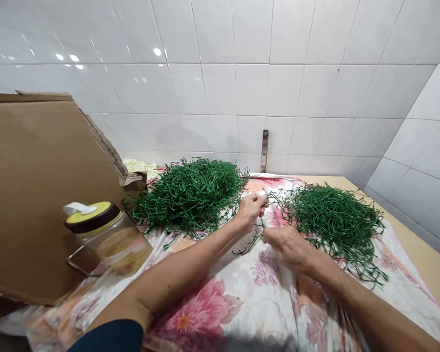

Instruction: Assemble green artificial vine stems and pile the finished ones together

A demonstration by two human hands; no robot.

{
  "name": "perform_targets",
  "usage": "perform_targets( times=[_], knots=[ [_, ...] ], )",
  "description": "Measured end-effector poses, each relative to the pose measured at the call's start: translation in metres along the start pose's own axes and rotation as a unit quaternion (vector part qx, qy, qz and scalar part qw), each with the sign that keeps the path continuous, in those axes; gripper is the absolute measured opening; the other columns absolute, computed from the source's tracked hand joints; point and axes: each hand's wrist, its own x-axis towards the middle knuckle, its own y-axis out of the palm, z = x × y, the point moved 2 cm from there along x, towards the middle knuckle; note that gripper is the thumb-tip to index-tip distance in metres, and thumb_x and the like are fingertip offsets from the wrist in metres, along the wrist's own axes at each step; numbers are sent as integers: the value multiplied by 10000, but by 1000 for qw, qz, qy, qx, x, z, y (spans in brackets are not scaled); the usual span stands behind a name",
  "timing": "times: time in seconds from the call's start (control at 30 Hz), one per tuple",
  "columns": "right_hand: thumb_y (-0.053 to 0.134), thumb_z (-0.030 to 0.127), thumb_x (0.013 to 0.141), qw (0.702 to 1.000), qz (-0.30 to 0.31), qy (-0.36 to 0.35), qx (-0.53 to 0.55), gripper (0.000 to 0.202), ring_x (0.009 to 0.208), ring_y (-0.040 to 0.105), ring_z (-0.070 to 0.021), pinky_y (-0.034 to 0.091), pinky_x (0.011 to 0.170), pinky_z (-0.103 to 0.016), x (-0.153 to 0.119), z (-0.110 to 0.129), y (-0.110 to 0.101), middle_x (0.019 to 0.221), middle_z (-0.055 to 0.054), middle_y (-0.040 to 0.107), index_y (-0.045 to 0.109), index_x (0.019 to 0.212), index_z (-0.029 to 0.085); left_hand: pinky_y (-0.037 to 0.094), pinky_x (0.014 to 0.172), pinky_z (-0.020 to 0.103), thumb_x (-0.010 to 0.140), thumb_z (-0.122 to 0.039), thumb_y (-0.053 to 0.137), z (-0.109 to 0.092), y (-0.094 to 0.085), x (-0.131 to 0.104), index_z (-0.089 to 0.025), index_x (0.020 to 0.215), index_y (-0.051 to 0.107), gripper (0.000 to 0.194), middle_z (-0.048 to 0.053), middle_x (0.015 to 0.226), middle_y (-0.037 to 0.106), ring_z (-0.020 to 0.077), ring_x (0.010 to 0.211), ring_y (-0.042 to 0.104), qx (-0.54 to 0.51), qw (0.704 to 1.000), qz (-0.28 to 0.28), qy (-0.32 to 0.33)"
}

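Note:
My left hand [252, 211] is closed in a pinch on a thin green artificial stem [273, 195], between two heaps. Just below and to its right, my right hand [286, 244] has its fingers curled together by the lower end of a dark green stem [254, 239] that hangs over the cloth; what lies inside its fingers is hidden. A large pile of green stems [190, 193] with small knobbed tips sits on the left. Another tangled pile of green stems [333, 220] is on the right.
Floral cloth [205, 313] covers the wooden table [425, 249]. To the left stand a cardboard box [33, 190] and a tilted clear jar [121, 244] with a yellow-and-brown lid. Pale pieces [141, 167] lie behind the left pile. A metal bracket [264, 150] is on the tiled wall [253, 88].

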Motion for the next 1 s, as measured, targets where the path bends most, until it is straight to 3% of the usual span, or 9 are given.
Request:
perform_targets(
  times=[0.07,0.17,0.3,0.47,0.6,0.7,0.8,0.9,1.0],
  knots=[
    [430,246,1020,999,-7,-15,30,265,571,462,-132,323,573,-250,2,8,-4,665,17,571,548,787,208,298,436,221,715,-487,811,0,-5,5,-135,660,580,425,20,666,619,47,435,417,-1,1000,10,-22],
    [414,325,1051,991,-115,54,42,287,613,541,-148,391,600,-263,1,-1,-30,746,-20,642,609,879,203,323,434,217,724,-479,811,1,-7,8,-127,697,610,406,44,735,661,48,445,450,-5,998,37,-47],
    [491,366,1007,947,-245,183,-93,277,632,593,-186,412,644,-306,-13,-42,-84,760,-52,692,687,916,193,332,441,211,710,-443,833,3,-5,5,-121,718,637,376,62,770,684,44,459,460,-5,995,57,-76],
    [591,359,913,874,-293,338,-189,266,730,656,-263,461,744,-373,-41,-92,-126,757,-82,719,729,1044,174,349,457,209,661,-428,866,-1,-1,0,-118,752,657,384,63,778,694,47,474,469,-5,993,82,-85],
    [631,235,826,850,-344,331,-223,462,988,666,-323,491,897,-441,-53,-102,-139,1052,-189,723,655,1260,77,354,466,205,667,-438,861,-4,3,-6,-123,764,641,397,61,803,702,44,479,471,-11,990,107,-89],
    [576,179,846,838,-409,280,-227,377,961,669,-301,509,913,-448,-50,-89,-140,1123,-209,698,692,1188,73,347,461,204,677,-453,849,-2,5,-9,-126,766,628,405,63,818,706,44,477,469,-12,990,111,-83],
    [541,237,936,876,-416,210,-122,253,787,674,-226,551,766,-371,-37,-67,-125,992,-120,736,725,1085,149,339,456,206,677,-467,841,0,5,-9,-122,771,634,414,57,804,696,48,475,468,-4,992,104,-71],
    [577,263,958,941,-318,114,-4,185,765,678,-192,552,719,-320,-19,-42,-95,934,-70,745,727,1036,188,340,461,212,678,-468,834,2,5,-9,-117,772,642,411,53,786,687,51,477,465,0,993,100,-70],
    [595,205,951,972,-230,38,24,148,842,684,-190,550,776,-310,-6,-28,-68,962,-68,731,724,1022,203,330,467,215,697,-455,815,3,6,-11,-117,760,647,383,48,782,679,49,477,458,0,992,104,-68]
  ],
)
